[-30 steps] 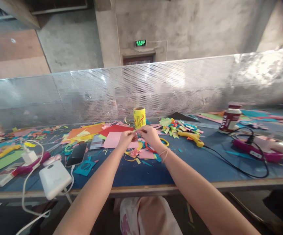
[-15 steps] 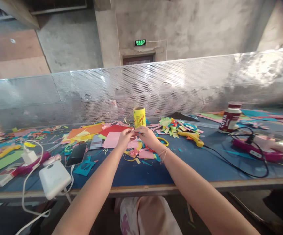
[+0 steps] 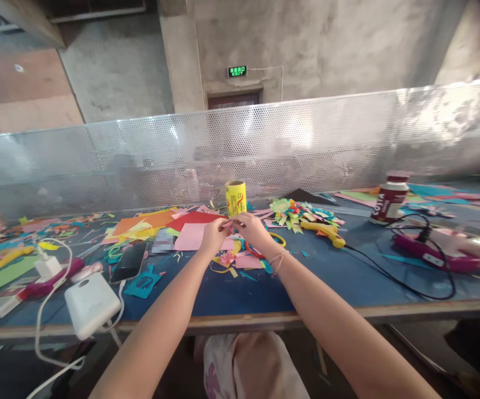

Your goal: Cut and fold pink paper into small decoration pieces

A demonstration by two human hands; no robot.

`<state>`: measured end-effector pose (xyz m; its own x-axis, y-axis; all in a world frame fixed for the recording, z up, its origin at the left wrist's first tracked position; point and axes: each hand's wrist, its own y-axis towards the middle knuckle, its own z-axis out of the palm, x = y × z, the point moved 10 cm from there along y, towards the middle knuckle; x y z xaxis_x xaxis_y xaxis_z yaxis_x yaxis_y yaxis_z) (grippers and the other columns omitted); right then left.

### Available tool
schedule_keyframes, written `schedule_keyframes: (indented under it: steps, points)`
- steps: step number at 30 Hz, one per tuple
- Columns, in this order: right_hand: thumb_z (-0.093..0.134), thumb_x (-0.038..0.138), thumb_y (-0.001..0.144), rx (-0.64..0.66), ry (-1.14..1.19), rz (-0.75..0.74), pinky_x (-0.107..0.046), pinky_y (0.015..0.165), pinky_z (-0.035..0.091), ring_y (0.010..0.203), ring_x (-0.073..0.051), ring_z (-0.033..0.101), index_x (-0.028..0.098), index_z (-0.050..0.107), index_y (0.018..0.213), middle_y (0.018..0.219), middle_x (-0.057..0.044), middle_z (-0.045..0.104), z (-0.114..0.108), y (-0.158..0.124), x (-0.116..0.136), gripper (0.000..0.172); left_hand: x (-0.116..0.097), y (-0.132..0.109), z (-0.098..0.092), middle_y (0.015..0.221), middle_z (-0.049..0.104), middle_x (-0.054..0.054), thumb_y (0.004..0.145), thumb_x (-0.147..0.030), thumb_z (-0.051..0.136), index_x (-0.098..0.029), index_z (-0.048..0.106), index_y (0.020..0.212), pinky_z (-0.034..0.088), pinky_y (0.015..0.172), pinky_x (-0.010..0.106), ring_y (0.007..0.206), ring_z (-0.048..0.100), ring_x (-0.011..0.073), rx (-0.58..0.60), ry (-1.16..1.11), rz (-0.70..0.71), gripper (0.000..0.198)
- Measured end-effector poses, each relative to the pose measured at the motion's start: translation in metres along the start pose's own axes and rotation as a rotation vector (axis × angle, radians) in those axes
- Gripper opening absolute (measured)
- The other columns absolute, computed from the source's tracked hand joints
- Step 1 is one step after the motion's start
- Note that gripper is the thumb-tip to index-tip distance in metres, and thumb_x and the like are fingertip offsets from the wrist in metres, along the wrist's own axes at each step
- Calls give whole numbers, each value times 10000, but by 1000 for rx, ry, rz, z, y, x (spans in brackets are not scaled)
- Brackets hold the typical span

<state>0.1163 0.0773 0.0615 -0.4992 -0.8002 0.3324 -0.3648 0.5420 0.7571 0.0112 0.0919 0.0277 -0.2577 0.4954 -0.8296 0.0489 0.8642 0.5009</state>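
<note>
My left hand (image 3: 215, 234) and my right hand (image 3: 253, 228) meet above the middle of the table, fingertips pinched close together. What they hold is small and mostly hidden by the fingers; I cannot make it out. Just behind them stands a yellow tape roll or tube (image 3: 235, 198), upright. Under and beside my left hand lies a pink paper sheet (image 3: 189, 237). A small pink paper flower (image 3: 227, 258) sits just below the hands, among paper scraps. A yellow ring-shaped thing (image 3: 280, 238) shows behind my right wrist.
A yellow glue gun (image 3: 325, 231) with a black cable lies right, near piled paper strips (image 3: 293, 213). Further right are a Costa bottle (image 3: 390, 199) and purple power strip (image 3: 434, 255). A phone (image 3: 129, 261) and white charger (image 3: 92, 305) lie left. A perforated metal screen (image 3: 148, 160) runs behind.
The hands stay together, with only a slight shift of the fingers. The camera view has moved a little; the things on the table have not visibly moved.
</note>
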Motion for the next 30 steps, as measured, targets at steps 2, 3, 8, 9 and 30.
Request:
schedule_keyframes:
  steps: [2, 3, 8, 9, 30]
  points:
    - [492, 100, 794, 25, -30, 8, -296, 730, 451, 786, -157, 570, 142, 656, 872, 829, -77, 634, 1, 0, -1, 187, -4, -1, -1, 696, 660, 58, 730, -201, 556, -135, 630, 779, 474, 619, 258, 659, 621, 162, -1, 86, 28, 111]
    - [493, 105, 797, 36, -44, 17, -294, 731, 449, 782, -157, 570, 141, 656, 858, 823, -75, 638, 2, 0, -2, 178, -5, -1, 0, 683, 659, 59, 735, -205, 549, -135, 632, 755, 469, 613, 252, 654, 618, 161, 4, 126, 33, 110]
    - [470, 137, 830, 100, -150, 32, -281, 765, 436, 799, -157, 570, 133, 649, 837, 824, -77, 651, 5, 0, 1, 179, -1, -2, 3, 680, 665, 63, 765, -251, 510, -143, 656, 747, 478, 610, 261, 649, 623, 167, 24, 153, -2, 182]
    - [459, 140, 840, 121, -188, 24, -279, 772, 433, 811, -158, 568, 130, 645, 838, 827, -78, 648, 6, -1, 3, 187, 1, -2, 3, 685, 667, 64, 764, -250, 511, -144, 660, 755, 484, 616, 267, 652, 627, 169, 25, 122, -16, 183]
    - [376, 65, 833, 311, -793, -186, -307, 707, 432, 831, -213, 546, 100, 550, 945, 893, -118, 572, 32, -9, 34, 210, 26, -13, 17, 587, 627, 58, 659, -144, 598, -100, 607, 621, 494, 761, 358, 641, 629, 155, -101, -735, -334, 59]
